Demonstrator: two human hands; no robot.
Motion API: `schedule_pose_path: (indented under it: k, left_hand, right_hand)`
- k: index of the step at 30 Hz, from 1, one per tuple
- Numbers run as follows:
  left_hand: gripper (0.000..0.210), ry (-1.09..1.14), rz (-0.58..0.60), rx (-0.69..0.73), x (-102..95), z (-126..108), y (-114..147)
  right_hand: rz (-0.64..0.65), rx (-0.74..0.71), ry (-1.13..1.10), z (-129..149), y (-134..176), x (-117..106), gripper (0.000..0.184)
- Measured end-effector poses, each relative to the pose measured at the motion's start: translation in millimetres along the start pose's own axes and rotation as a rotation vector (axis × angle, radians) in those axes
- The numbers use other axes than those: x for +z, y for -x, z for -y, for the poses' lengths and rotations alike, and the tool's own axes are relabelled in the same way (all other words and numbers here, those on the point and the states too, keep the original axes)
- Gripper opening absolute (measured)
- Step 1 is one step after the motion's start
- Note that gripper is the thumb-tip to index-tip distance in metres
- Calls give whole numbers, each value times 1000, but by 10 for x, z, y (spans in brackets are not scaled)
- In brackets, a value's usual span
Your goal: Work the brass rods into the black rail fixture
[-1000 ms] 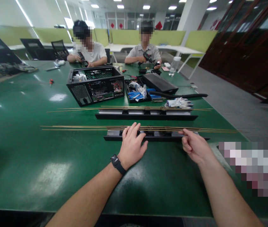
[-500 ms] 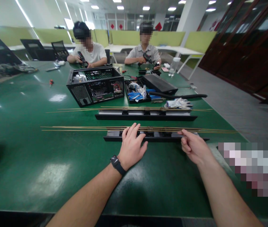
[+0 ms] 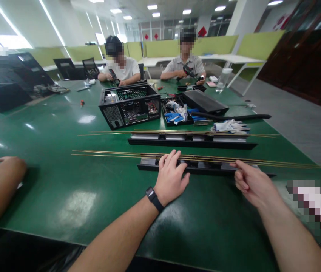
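A bundle of thin gold-coloured rods (image 3: 112,154) lies lengthwise across the nearer black-and-silver rail (image 3: 206,170). My left hand (image 3: 173,177), with a black watch on its wrist, rests over the rods and the rail's left part, fingers spread and gripping nothing. At the rail's right part, my right hand (image 3: 252,183) has its fingers curled in, and its leading fingertip meets the rods. What it pinches, if anything, is too small to make out. Behind lies a second black-and-silver rail (image 3: 191,143) with similar thin rods (image 3: 106,133) across it.
An open black computer case (image 3: 129,107) stands beyond the rails. Beside it are a black tray with blue-and-white gloves (image 3: 177,113), a black panel (image 3: 204,101) and white gloves (image 3: 231,126). Another person's hand (image 3: 4,168) is at left. Two people sit opposite, one holding a drill (image 3: 189,71).
My view has turned left, so the table's contents appear shifted right. More of the other person's arm shows at left. My hands keep about the same places on the rods.
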State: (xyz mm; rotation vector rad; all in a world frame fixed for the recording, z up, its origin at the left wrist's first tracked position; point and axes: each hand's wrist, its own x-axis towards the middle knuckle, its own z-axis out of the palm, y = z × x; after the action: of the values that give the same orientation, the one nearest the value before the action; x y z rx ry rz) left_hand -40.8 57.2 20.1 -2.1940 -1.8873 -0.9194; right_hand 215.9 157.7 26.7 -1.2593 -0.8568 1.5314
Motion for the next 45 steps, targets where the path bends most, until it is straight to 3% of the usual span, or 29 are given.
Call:
schedule_pose_path:
  k: [3, 9, 15, 21, 27, 34, 41, 45]
  left_hand:
    - [23, -7, 7, 4, 2, 3, 1]
    - [23, -3, 3, -2, 1, 7, 3]
    - [24, 7, 2, -9, 3, 13, 1]
    - [23, 2, 0, -7, 6, 9, 2]
    - [22, 7, -8, -5, 12, 4, 1]
    - [23, -2, -4, 2, 25, 13, 12]
    - [23, 3, -1, -1, 10, 2, 5]
    - [23, 13, -3, 5, 7, 2, 2]
  right_hand:
    - [55, 33, 26, 13, 34, 29, 21]
    - [-16, 12, -20, 11, -7, -4, 16]
    - [38, 60, 41, -11, -8, 19, 18]
    - [-1, 10, -8, -25, -52, -23, 17]
    - [73, 35, 56, -53, -32, -9, 22]
    - [4, 36, -1, -2, -5, 21, 16]
    - [93, 23, 22, -33, 7, 19, 23]
    - [61, 5, -11, -51, -25, 7, 26]
